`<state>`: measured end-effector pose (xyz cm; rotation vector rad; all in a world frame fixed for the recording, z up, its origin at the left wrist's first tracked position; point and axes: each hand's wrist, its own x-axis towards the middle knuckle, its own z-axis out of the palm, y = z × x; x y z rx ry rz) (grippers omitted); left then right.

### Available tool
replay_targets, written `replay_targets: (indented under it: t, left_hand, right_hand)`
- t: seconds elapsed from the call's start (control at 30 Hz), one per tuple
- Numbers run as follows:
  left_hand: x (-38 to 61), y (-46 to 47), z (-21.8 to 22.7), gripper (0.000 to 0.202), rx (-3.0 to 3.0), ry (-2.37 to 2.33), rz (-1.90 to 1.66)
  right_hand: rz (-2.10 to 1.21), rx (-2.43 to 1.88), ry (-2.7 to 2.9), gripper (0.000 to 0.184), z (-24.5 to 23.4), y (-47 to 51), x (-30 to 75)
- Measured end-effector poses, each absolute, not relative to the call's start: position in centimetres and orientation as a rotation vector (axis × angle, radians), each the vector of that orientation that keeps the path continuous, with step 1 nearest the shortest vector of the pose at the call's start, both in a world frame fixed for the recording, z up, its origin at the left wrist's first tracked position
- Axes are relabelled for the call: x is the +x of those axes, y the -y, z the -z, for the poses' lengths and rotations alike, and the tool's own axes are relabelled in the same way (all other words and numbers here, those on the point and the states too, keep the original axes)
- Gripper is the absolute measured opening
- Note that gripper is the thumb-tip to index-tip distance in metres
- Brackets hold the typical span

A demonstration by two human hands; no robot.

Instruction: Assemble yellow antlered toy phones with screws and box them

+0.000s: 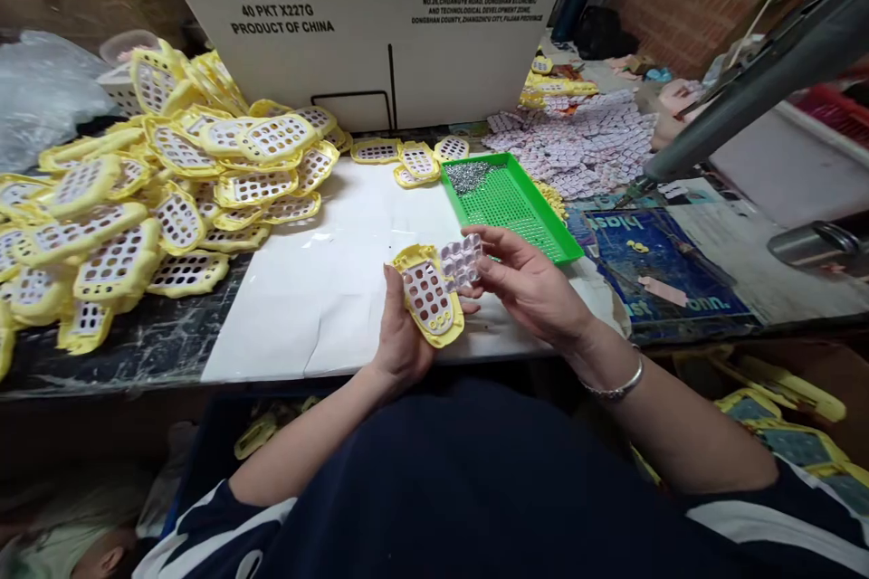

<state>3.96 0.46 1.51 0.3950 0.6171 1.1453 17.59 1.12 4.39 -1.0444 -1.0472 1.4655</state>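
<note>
My left hand [400,330] is closed round a yellow plastic shell [429,297] with a white face full of holes, held tilted above the table's front edge. My right hand [526,280] pinches a small clear rubber keypad [461,260] at the shell's upper right corner, touching it. A silver bangle sits on my right wrist. Both hands hover over a white sheet [339,289] spread on the table.
A large heap of the same yellow shells [136,190] fills the left. A green tray [536,226] holding small metal bits stands just beyond my right hand. Clear keypads [577,140] are piled at back right. A cardboard box [367,18] stands behind. A grey machine arm [747,99] reaches in from the right.
</note>
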Motion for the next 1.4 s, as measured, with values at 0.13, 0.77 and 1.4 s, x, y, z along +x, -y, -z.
replay_targets:
  t: [0.13,0.77,1.4]
  left_hand:
    - [4.1,-0.3,-1.0,0.067,0.422,-0.620,-1.265]
    - [3.8,0.2,-0.9,0.081,0.583,-0.507,-1.251]
    - [3.9,0.1,-2.0,0.070,0.145,-0.557,-1.155]
  right_hand:
    - [-1.448,-1.108,1.067,0.029,-3.9,-0.7,16.7]
    - [-1.479,-1.259,1.211,0.045,-4.4,1.0,14.2]
    - [-0.287,-1.155,1.829,0.021,-4.0,1.7,15.9]
